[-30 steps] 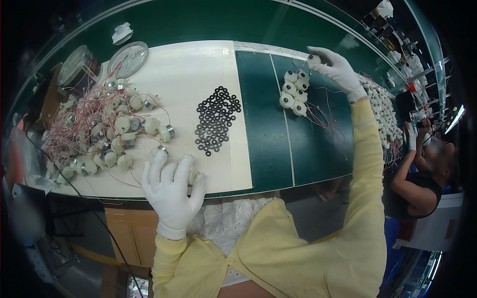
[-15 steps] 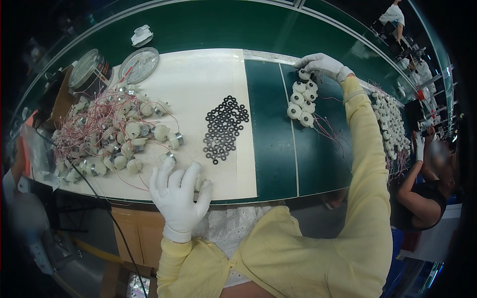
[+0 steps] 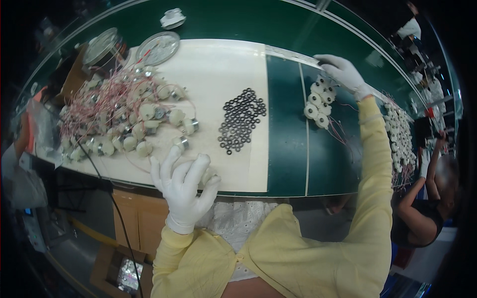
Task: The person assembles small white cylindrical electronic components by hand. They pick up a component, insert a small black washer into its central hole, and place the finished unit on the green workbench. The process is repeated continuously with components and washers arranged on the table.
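Since half a second ago, the person's right hand (image 3: 346,75) has drawn off the far end of the cluster of pale parts (image 3: 316,99), and the view has swung so the bench sits differently.

Nearest, the left hand (image 3: 186,193) stands at the bench's near edge, fingers spread and the thumb wide of them. A pale rounded part (image 3: 207,175) shows in that gap, half hidden by the fingers; whether it is gripped or merely lies there, I cannot tell. Just past the fingertips is a silver-cased motor (image 3: 184,143), partly covered. Beyond, to the left, lies a heap of motors (image 3: 146,111) under tangled red wires, many pointing different ways and overlapping. Loose black rings (image 3: 242,119) spread mid-bench on the pale sheet (image 3: 218,64).

On the green surface to the right, the cluster's long axis runs away from the person; its discs are cream, black centres facing up, wires trailing rightward and nearer. The right hand's fingers reach just past its far end, thumb hidden; I cannot tell whether they pinch anything.
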`<act>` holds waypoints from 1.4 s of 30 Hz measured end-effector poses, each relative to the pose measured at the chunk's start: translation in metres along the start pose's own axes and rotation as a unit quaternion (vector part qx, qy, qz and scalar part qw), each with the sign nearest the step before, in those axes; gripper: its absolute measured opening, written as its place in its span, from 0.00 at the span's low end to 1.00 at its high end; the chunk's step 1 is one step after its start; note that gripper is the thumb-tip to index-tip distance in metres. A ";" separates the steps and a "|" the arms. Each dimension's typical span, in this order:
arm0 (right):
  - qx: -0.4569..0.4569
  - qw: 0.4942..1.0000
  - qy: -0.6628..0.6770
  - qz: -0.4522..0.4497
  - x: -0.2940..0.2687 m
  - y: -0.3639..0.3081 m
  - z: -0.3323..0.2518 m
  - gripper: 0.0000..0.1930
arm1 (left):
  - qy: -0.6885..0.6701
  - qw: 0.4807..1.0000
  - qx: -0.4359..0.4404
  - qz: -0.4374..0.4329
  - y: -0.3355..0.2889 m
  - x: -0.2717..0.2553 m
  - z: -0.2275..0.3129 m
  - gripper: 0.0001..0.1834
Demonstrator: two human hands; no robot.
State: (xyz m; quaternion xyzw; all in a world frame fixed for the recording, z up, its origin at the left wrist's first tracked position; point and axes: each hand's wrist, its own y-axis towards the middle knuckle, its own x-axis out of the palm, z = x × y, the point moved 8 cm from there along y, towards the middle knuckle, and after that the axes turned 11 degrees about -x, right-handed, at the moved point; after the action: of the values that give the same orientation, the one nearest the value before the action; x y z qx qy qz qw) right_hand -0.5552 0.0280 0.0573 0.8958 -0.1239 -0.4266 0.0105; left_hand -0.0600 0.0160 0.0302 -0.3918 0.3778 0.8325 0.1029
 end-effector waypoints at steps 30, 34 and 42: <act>-0.236 0.902 -0.326 -0.156 0.151 -0.118 -0.216 0.28 | 0.047 0.998 -0.040 -0.003 0.038 -0.007 -0.031 0.20; -0.217 0.922 -0.271 -0.170 0.152 -0.117 -0.213 0.22 | 0.041 0.999 -0.018 -0.020 0.031 -0.006 -0.030 0.25; -0.064 0.989 0.071 -0.116 0.161 -0.094 -0.172 0.18 | -0.029 0.999 0.014 -0.009 0.025 -0.002 -0.031 0.31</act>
State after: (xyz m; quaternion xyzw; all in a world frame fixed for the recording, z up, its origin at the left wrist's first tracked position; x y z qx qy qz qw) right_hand -0.3058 0.0665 0.0327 0.9297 0.0092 -0.3672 0.0268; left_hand -0.0523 -0.0232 0.0331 -0.3693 0.3824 0.8374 0.1268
